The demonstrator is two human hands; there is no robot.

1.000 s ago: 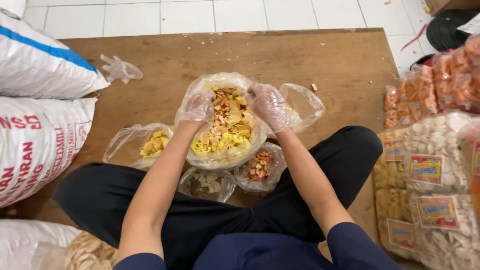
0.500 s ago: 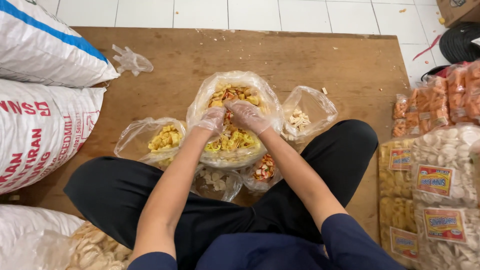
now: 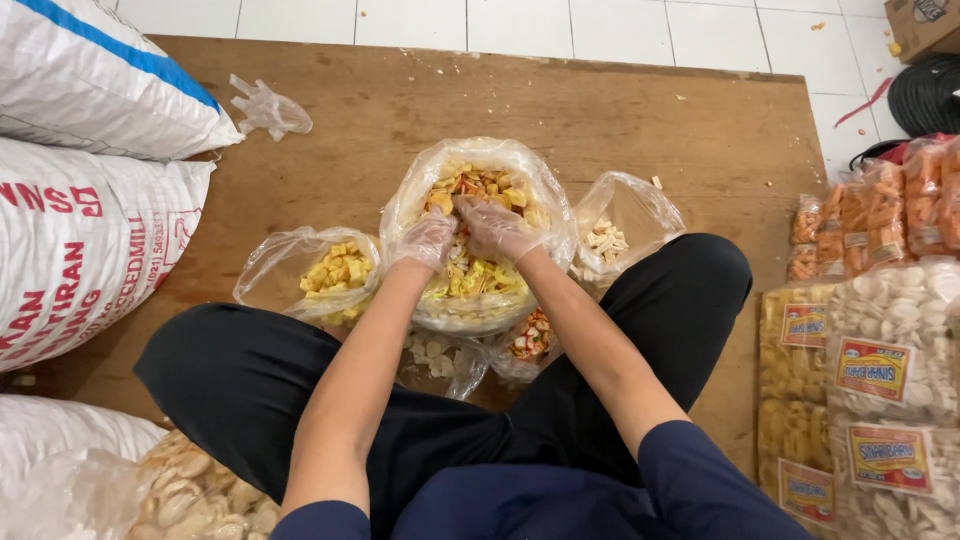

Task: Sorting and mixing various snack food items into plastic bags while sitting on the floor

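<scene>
Both gloved hands sit inside the big clear bag of mixed crackers [image 3: 478, 240] at mid-board: left hand [image 3: 425, 240] and right hand [image 3: 495, 228] side by side, fingers loosely curled down into the crackers; whether either has hold of any, I cannot tell. Smaller bags ring it: yellow pieces [image 3: 335, 272], pale sticks [image 3: 605, 240]. A spare glove [image 3: 268, 106] lies on the wooden board [image 3: 650, 110].

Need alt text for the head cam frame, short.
Seen from above, a seated person's gloved left hand and right hand are sunk in mixed crackers in a large clear plastic bag on a wooden board. Smaller bags of crackers surround it; white sacks lie on the left.
</scene>
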